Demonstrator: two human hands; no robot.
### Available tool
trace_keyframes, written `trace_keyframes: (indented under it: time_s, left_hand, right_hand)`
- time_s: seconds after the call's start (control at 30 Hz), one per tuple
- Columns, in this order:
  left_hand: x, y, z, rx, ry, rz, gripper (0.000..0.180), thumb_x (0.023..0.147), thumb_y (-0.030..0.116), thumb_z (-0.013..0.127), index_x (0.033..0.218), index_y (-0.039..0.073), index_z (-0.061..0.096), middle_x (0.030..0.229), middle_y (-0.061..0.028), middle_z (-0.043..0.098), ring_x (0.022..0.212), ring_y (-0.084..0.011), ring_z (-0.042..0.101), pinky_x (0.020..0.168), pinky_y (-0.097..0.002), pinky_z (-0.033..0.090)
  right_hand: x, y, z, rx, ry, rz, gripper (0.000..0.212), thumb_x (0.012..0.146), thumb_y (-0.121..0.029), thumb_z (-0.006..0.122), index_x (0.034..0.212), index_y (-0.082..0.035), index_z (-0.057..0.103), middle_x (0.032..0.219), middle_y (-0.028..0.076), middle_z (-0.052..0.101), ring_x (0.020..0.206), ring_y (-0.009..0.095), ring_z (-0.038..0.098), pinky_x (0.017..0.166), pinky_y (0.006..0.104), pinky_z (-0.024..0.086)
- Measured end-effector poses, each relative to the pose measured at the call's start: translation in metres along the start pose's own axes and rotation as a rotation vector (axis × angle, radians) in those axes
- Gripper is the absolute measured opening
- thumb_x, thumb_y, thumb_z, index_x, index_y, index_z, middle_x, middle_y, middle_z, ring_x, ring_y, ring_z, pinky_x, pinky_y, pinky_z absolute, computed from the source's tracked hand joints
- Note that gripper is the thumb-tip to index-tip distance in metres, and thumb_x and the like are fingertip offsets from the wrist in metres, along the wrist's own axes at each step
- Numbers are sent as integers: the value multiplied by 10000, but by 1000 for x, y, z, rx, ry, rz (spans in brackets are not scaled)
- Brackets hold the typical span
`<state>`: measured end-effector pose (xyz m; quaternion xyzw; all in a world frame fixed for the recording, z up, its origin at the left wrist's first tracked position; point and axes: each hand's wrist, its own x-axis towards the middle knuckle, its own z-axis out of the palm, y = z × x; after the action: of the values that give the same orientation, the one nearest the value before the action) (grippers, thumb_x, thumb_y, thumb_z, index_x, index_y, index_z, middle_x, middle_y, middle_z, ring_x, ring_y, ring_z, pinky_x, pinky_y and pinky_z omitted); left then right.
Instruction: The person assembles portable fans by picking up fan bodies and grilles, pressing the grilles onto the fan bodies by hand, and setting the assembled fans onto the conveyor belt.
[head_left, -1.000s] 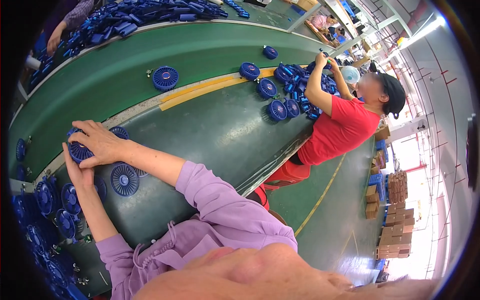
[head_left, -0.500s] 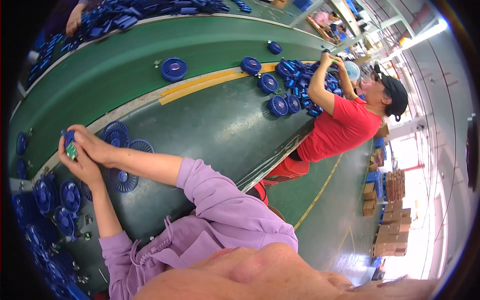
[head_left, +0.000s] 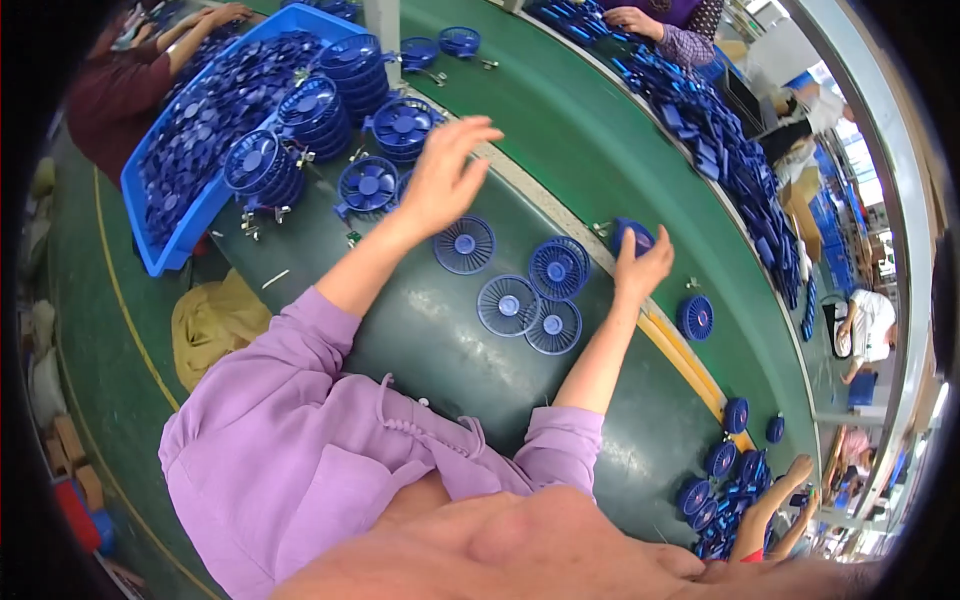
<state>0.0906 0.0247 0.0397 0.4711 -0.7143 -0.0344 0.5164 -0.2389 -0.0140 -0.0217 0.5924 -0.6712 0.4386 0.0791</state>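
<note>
My left hand [head_left: 448, 178] is raised over the far edge of the workbench, its fingers apart and nothing in it. Just below it are a blue fan head [head_left: 368, 186] and a round blue grille [head_left: 464, 245]. Farther right, my right hand [head_left: 645, 268] reaches over the green belt. Its thumb and fingers close around a blue round fan head [head_left: 632, 236], whose wires and small board stick out on the left. Between my arms several blue grilles [head_left: 508, 305] lie partly overlapping on the dark green bench [head_left: 430, 350].
Stacked fan heads [head_left: 312, 110] stand at the left beside a blue bin [head_left: 160, 255] full of small blue parts. Another fan head [head_left: 695, 317] rides the belt [head_left: 560, 140]. Blue parts [head_left: 700, 130] pile up beyond it. Co-workers sit around; a co-worker's arms [head_left: 775, 510] show at lower right.
My view has turned. My hands were together on a small blue part with a green circuit board; now they are apart, and my right hand is at a fan head on the belt.
</note>
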Motion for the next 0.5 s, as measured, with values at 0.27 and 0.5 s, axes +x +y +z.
trace_keyframes:
  time_s: [0.27,0.5]
  left_hand:
    - [26,-96,-61,380,-31,-100,355,832,38,531,1181,52,591,1159,-156,618,1106,-343,555,967,-417,439]
    - [45,-114,-53,579,-329,-133,243,828,98,582,1065,78,635,1036,-146,646,1019,-335,597,863,-433,483]
  right_hand:
    - [-23,-104,-2,132,-637,-287,600,690,-261,781,1231,-92,585,1341,203,489,1257,380,425,1032,487,363]
    - [-27,-85,-10,2,-833,-325,699,602,-280,840,1231,-98,596,1320,178,518,1248,353,450,985,500,406]
